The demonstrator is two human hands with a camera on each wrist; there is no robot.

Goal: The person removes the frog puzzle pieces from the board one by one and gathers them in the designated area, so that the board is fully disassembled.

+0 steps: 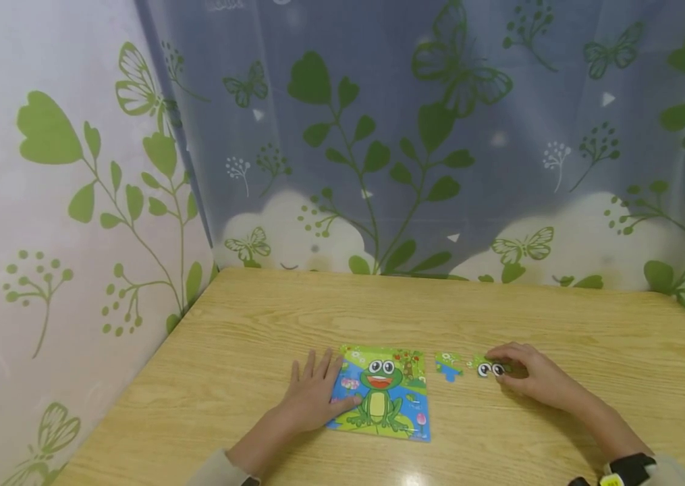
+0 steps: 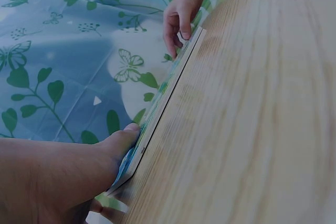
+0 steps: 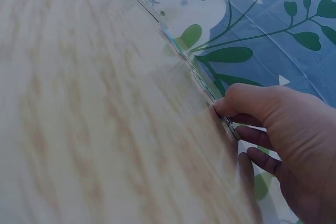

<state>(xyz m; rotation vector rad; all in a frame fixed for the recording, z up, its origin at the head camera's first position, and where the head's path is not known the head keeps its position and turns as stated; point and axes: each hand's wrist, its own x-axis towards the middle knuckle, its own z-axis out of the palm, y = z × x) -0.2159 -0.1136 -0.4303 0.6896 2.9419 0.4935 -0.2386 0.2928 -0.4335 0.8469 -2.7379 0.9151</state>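
A square frog picture board (image 1: 413, 403) lies flat on the wooden table. My left hand (image 1: 310, 399) rests on its left edge, fingers spread and thumb lying across the picture near the frog's body. In the left wrist view the board (image 2: 167, 97) appears as a thin slab seen edge-on. To its right, my right hand (image 1: 538, 378) pinches a jigsaw piece with the frog's eyes (image 1: 484, 370) between thumb and fingers, close to the tabletop. Those fingers hide the right part of the piece. Between board and eye piece lies a green and blue jigsaw piece (image 1: 448, 365) with its tab pointing toward me.
The pale wooden table (image 1: 293, 304) runs back to a blue curtain (image 1: 342, 135) printed with leaves and butterflies. A pale curtain (image 1: 63, 223) with the same print hangs along the left side. A dark band (image 1: 630, 467) is on my right wrist.
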